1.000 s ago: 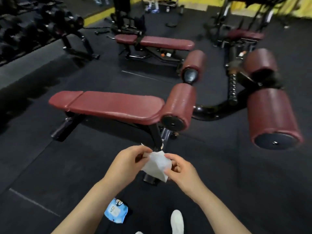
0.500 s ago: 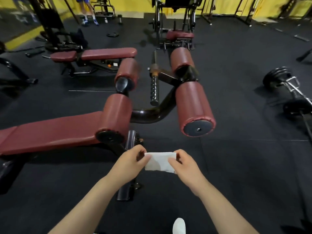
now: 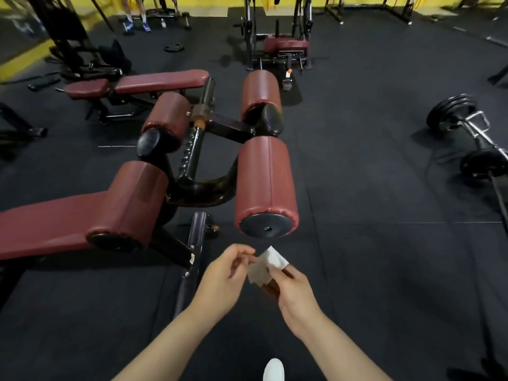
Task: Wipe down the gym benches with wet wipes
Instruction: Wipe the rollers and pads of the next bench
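Observation:
A white wet wipe (image 3: 266,266), folded and crumpled, is held in front of me at low centre. My right hand (image 3: 291,291) grips it with curled fingers. My left hand (image 3: 224,276) is beside it, its fingertips pinching the wipe's left edge. Just beyond the hands stands a dark red padded bench (image 3: 55,224) running off to the left. At its near end are several red roller pads, the largest (image 3: 265,182) directly above my hands. A second red flat bench (image 3: 159,82) stands farther back on the left.
Black rubber floor (image 3: 384,270) spreads all around. A loaded barbell (image 3: 472,138) lies on the right. A black machine with a red seat (image 3: 286,45) stands at the back. A person's legs (image 3: 136,20) show at top left. My white shoe (image 3: 273,369) is below.
The view swung right, so the bench now runs off the left edge. The wipe went from stretched flat between both hands to bunched in my right hand. The blue wipe packet left view.

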### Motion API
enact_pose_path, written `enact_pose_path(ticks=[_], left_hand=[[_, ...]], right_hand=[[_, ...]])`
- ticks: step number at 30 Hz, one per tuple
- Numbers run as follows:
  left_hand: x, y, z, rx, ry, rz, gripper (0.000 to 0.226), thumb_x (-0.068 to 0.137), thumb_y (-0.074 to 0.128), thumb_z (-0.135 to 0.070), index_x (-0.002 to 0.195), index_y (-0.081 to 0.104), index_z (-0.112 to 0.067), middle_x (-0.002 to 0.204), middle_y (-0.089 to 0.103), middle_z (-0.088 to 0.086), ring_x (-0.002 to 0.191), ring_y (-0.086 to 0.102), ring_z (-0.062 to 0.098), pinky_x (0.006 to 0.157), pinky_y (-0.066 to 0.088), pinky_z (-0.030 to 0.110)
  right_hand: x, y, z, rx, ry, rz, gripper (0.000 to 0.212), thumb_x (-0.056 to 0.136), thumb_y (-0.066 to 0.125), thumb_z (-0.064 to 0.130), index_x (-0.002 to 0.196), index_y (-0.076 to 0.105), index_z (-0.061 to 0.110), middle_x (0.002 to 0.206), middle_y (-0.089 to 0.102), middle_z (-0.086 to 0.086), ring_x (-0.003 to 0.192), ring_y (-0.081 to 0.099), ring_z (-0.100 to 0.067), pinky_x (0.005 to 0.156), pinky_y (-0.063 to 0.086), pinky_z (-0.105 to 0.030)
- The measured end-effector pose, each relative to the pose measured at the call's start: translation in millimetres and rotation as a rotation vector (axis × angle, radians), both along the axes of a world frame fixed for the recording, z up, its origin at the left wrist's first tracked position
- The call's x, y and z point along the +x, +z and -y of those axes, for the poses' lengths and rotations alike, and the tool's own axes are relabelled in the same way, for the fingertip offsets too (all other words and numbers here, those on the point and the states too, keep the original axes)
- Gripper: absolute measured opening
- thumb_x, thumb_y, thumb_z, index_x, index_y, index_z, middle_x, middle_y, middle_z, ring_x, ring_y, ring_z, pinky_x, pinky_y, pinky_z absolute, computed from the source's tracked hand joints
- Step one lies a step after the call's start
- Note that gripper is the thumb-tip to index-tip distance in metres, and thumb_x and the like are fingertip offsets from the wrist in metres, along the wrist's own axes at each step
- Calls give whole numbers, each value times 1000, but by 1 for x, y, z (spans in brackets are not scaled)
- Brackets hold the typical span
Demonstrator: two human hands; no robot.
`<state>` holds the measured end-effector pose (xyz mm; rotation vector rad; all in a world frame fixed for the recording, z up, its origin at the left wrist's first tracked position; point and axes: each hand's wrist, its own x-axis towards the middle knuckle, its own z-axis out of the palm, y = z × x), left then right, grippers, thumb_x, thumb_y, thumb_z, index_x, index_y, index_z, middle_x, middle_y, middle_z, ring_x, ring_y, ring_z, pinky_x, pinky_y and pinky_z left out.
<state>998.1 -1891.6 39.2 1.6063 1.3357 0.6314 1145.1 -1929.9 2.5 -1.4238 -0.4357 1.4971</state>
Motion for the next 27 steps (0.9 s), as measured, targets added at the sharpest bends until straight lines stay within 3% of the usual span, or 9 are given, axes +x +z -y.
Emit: enact_pose_path(ticks=[4,8,11,13,18,20,22,24,27], left_hand=[[7,0,-20,26,118,-10,28,97,53,-8,94,63,-34,91,70,-18,84,65,2,80,51,25],[8,11,-39,28,183,-105,25,93,55,-14,77,65,-31,65,62,-5,52,52,10,53,41,30],[9,22,-48,0,188,-197,19,89,57,-18,74,64,-26,73,64,-2,65,60,13,64,46,33],[8,32,-54,-1,202,-231,18,88,55,-16,75,63,-25,75,66,1,70,63,17,69,49,36],[12,64,-69,148,300,-143,24,89,54,-8,80,61,-29,72,62,0,62,55,7,61,42,27],[19,74,-71,194,289,-89,23,91,55,-9,84,62,-30,74,62,-1,62,56,7,60,43,27],[27,80,-70,218,263,-40,24,93,55,-9,88,62,-31,82,65,-2,72,60,11,67,48,29],[34,83,-70,255,239,15,26,93,54,-6,91,63,-30,87,65,-4,76,61,9,69,50,24],[39,84,-74,268,215,47,27,93,53,-5,92,63,-30,86,63,-9,72,58,4,67,46,18]], right_hand=[[49,-10,2,-42,-79,118,18,97,56,14,109,70,10,101,75,-6,97,71,-21,90,56,-42],[106,2,-17,6,-162,292,15,96,57,11,100,70,6,95,74,-11,90,71,-21,82,59,-39],[138,29,-49,90,-82,544,25,93,59,16,75,62,-1,73,67,-12,69,61,-16,66,56,-36],[148,56,-74,153,11,743,35,92,59,20,63,48,5,60,47,-4,59,42,-13,56,36,-30],[143,109,-137,379,110,1091,41,94,57,22,60,42,5,66,45,3,59,42,-13,54,33,-22],[133,121,-160,514,70,1157,38,95,58,19,60,48,14,73,52,4,64,49,-10,58,39,-16],[121,121,-182,665,44,1124,17,94,61,14,82,72,19,88,64,3,78,59,-10,69,44,-13],[109,112,-196,734,151,1136,27,93,59,9,109,74,24,108,69,7,99,63,-7,89,45,-13],[97,93,-184,812,273,1081,36,92,60,4,120,70,23,127,64,13,121,56,-2,107,42,-25]])
